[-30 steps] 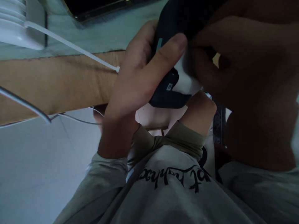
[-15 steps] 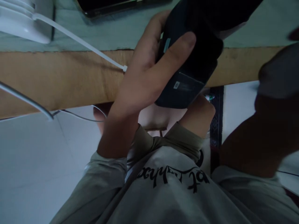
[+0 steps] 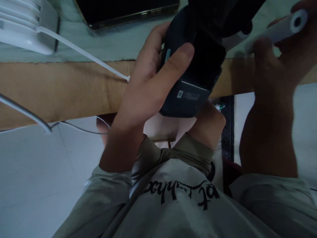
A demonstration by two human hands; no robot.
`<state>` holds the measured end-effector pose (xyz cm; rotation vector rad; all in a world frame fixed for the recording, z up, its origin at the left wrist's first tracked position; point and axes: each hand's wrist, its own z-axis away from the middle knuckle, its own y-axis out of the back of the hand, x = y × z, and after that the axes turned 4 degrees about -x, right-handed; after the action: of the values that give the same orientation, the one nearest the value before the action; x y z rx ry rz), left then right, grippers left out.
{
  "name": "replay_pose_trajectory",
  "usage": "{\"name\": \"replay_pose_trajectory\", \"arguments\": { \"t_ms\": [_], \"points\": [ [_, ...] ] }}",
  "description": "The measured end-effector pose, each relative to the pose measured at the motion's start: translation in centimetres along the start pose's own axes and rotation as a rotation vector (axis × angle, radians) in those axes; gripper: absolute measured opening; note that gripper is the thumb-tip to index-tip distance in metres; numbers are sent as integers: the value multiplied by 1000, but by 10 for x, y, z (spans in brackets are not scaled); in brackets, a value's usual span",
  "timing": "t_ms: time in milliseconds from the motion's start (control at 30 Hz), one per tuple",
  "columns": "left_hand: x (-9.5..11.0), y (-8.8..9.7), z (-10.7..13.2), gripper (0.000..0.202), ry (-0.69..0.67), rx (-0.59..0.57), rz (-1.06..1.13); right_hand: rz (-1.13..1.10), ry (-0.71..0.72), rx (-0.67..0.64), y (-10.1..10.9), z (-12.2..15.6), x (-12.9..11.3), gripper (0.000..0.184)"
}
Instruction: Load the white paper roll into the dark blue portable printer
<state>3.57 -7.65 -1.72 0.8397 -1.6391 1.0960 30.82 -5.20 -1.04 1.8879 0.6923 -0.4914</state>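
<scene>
My left hand (image 3: 151, 76) is wrapped round a dark handheld device (image 3: 193, 99) that looks like a payment terminal, its thumb lying across the face. The device tilts over the table edge, and its black upper part (image 3: 230, 13) sticks out toward the top right. Close by that part is a whitish cylinder (image 3: 235, 40), partly hidden; I cannot tell whether it sits in the device. At the right, my right hand (image 3: 282, 62) grips a small white paper roll (image 3: 284, 31) with a hollow core, slightly blurred, apart from the device.
A black tablet or phone (image 3: 128, 11) lies on the green tabletop cover (image 3: 74, 43). To its left is a white charger-like block (image 3: 27, 29) with a white cable (image 3: 84, 53) running toward my left wrist. The wooden table edge (image 3: 61, 89) crosses in front of my legs.
My right hand has swung inward and up from the right edge, bringing the white paper roll into view. My left hand and the device have shifted slightly left.
</scene>
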Motion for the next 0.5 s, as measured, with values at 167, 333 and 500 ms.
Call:
{"name": "replay_pose_trajectory", "arguments": {
  "t_ms": [167, 333, 500],
  "points": [
    [1, -1, -1, 19, 49, 37, 10, 243, 94, 51, -5, 13, -1, 49],
    [8, -4, 0, 21, 75, 40, 93, 256, 94, 32, -28, 21, -45, 48],
    [17, -6, 2, 23, 147, 33, 61, 261, 61, -56, -48, 11, -59, 40]
  ]
}}
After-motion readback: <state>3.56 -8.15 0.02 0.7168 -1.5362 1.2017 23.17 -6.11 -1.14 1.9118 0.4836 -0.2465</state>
